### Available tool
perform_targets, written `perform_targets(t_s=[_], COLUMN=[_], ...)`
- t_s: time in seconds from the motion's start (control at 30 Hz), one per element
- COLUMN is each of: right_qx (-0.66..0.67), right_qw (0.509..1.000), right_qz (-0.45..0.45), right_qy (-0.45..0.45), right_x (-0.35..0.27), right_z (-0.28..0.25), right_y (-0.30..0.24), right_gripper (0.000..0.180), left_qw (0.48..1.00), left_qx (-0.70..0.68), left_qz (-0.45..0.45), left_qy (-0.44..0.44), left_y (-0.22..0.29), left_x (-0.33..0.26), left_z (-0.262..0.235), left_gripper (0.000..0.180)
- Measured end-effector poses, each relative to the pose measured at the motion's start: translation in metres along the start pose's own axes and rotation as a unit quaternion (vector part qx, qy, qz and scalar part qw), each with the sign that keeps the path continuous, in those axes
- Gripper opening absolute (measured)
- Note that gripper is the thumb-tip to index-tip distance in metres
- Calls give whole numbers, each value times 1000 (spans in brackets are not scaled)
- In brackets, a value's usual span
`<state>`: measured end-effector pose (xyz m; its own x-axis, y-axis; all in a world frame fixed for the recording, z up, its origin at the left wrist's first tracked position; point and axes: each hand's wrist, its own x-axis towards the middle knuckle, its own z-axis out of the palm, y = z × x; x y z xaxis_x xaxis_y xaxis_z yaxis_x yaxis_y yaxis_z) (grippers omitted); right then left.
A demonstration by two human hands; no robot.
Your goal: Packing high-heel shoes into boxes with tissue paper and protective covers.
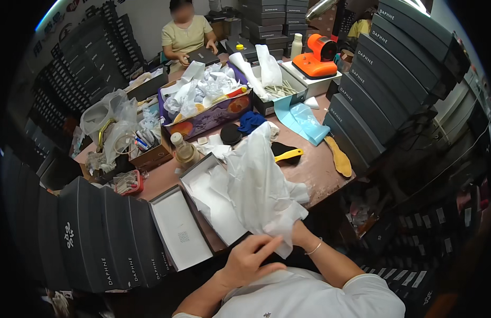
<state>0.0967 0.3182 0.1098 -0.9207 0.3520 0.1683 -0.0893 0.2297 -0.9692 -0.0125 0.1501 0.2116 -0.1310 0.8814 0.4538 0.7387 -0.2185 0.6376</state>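
Observation:
A large sheet of white tissue paper [259,180] stands up crumpled over the near table edge. My right hand [301,236] grips its lower part; the paper hides most of the fingers. Beside it, my left hand [249,261] has thumb and index finger apart, the index tip at the paper's lower edge. Left of the sheet sits an open shoe box [236,236] with a white inside, lined with more white paper [216,199]. The box lid [182,233] lies inside up next to it, a small printed patch on its inner face.
Stacks of dark shoe boxes stand left [86,238] and right [383,90]. Farther back are a purple carton [208,124] of crumpled paper, a glass bottle [186,152], a yellow-handled brush [289,154], an insole [338,158] and an orange device [315,61]. Another person [186,34] sits opposite.

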Motion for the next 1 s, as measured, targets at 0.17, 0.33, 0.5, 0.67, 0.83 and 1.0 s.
perform_targets(t_s=[0.17, 0.33, 0.5, 0.67, 0.83, 1.0], right_qx=[20, 298, 374, -317, -378, -541], right_qw=[998, 950, 918, 941, 924, 822], right_qz=[13, 92, 97, -96, -17, 180], right_qy=[-54, 12, 91, 73, 60, -1], right_x=[-15, -14, -19, -16, -30, 21], right_z=[-6, 2, 9, 4, -83, -151], right_y=[9, -33, -15, 25, 73, 54], right_gripper=[64, 68, 51, 36, 48, 32], left_qw=[914, 756, 766, 819, 930, 969], left_qx=[-70, -381, -508, -472, -183, 58], left_qz=[-278, -281, -322, -325, -199, -233], left_qy=[286, 451, 227, 29, -248, 51], left_y=[-95, -138, -52, -28, -43, -93], left_x=[22, 3, -21, -17, 6, 9], left_z=[-17, -17, 29, 86, 106, 36], left_gripper=[78, 51, 80, 37, 39, 44])
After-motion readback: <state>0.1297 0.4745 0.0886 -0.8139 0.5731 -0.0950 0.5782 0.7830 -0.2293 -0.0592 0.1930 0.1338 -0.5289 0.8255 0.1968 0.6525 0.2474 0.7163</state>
